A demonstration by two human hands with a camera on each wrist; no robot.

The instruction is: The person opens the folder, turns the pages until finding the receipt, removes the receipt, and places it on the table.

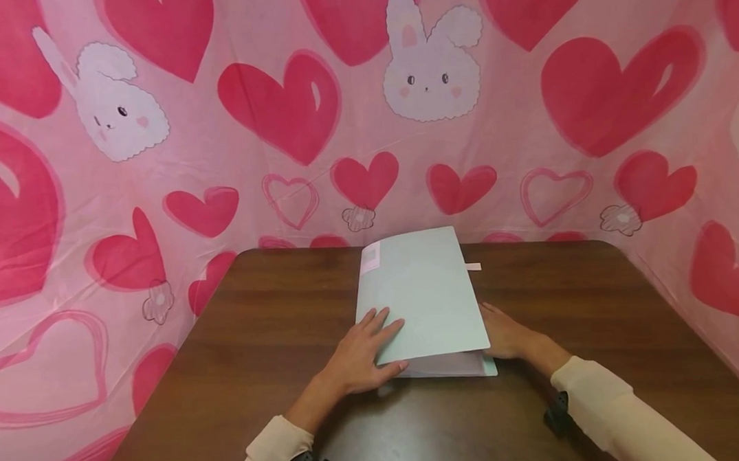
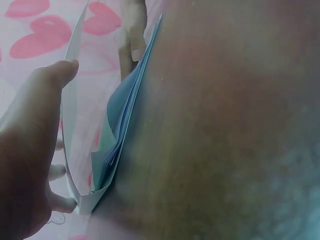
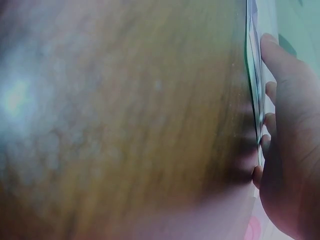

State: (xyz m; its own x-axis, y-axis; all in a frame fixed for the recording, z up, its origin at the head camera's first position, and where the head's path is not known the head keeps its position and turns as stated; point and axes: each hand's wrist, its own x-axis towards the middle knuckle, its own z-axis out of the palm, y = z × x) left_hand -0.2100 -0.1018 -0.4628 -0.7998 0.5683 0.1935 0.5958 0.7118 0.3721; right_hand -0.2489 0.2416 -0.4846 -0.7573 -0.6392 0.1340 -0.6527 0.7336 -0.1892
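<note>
A pale mint-green folder (image 1: 422, 290) lies on the table, its front cover raised a little above the inner sheets (image 1: 443, 365). My left hand (image 1: 365, 351) rests on the lower left of the cover with fingers spread, thumb by the bottom edge. In the left wrist view the folder's spine (image 2: 92, 200) stands beside those fingertips, and the sheets (image 2: 120, 120) fan under the lifted cover. At the right edge is my right hand (image 1: 504, 331), its fingertips partly hidden by the cover. The right wrist view shows its thumb and fingers (image 3: 270, 120) along the sheets' edge.
The brown wooden table (image 1: 256, 318) extends around the folder. A small pale tab (image 1: 473, 267) sticks out past the folder's right side. Behind the table hangs a pink cloth (image 1: 390, 137) printed with hearts and rabbits. Dark wrist devices (image 1: 558, 415) are strapped at both sleeves.
</note>
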